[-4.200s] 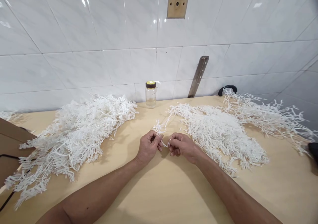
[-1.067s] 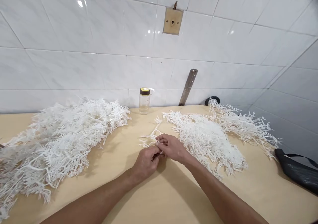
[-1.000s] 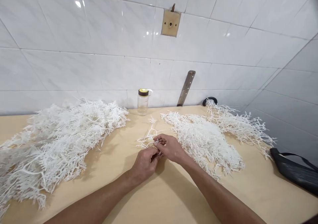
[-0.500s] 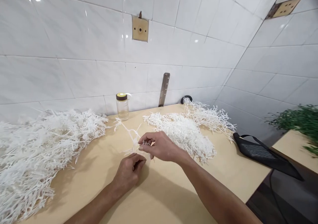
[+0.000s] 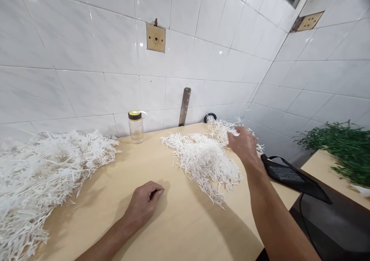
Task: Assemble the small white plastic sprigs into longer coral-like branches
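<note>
My left hand (image 5: 144,201) rests on the tabletop, its fingers curled and thumb against the index finger; whatever may be inside them is hidden. My right hand (image 5: 243,143) reaches over the far right heap of white branching plastic sprigs (image 5: 219,130), thumb and fingers apart. Whether it touches the sprigs I cannot tell. Between the hands lies a dense pile of short white plastic pieces (image 5: 206,157), its front edge trailing toward me. A large heap of white branching strands (image 5: 54,168) covers the left side.
A clear bottle with a yellow and dark lid (image 5: 135,127) stands near the tiled wall. A metal strip with holes (image 5: 185,106) leans there, beside a black ring-shaped object (image 5: 210,117). A black mesh bag (image 5: 291,176) hangs over the right edge. Green plastic foliage (image 5: 341,149) lies farther right.
My right hand has left the spot beside my left hand and moved right to the far heap. The white branched sprig before my left hand is gone. White pieces now extend the middle pile's front.
</note>
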Demonstrator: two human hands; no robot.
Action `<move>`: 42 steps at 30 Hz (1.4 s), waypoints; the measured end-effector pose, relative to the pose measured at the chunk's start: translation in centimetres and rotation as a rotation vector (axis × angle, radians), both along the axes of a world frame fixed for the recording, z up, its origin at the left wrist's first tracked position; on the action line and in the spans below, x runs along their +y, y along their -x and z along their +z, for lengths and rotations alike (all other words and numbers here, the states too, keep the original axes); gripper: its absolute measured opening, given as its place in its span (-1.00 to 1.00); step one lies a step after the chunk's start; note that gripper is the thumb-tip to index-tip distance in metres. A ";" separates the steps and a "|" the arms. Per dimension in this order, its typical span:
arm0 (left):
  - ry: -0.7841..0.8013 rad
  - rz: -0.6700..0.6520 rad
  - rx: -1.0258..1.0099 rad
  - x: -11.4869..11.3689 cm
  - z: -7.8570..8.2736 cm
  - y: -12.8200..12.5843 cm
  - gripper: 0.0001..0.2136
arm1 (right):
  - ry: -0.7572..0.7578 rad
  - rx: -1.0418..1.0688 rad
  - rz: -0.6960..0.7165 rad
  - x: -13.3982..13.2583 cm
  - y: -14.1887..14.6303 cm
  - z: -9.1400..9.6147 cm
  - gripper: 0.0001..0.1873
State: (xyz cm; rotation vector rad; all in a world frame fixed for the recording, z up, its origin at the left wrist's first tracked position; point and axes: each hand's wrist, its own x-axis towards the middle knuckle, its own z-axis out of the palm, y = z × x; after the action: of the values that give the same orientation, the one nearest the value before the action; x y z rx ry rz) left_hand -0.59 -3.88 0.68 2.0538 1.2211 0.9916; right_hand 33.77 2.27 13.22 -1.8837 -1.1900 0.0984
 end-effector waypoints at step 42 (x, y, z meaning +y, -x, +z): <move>0.124 -0.014 -0.064 0.2 -0.8 0.4 -0.83 | 0.187 0.161 0.833 -2.3 19.7 -15.0 -0.61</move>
State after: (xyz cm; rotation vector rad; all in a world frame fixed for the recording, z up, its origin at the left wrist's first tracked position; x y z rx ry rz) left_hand -1.00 -3.65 -0.08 1.9185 1.2033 0.9438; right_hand 14.06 0.01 -1.79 -1.3753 -1.8183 0.8181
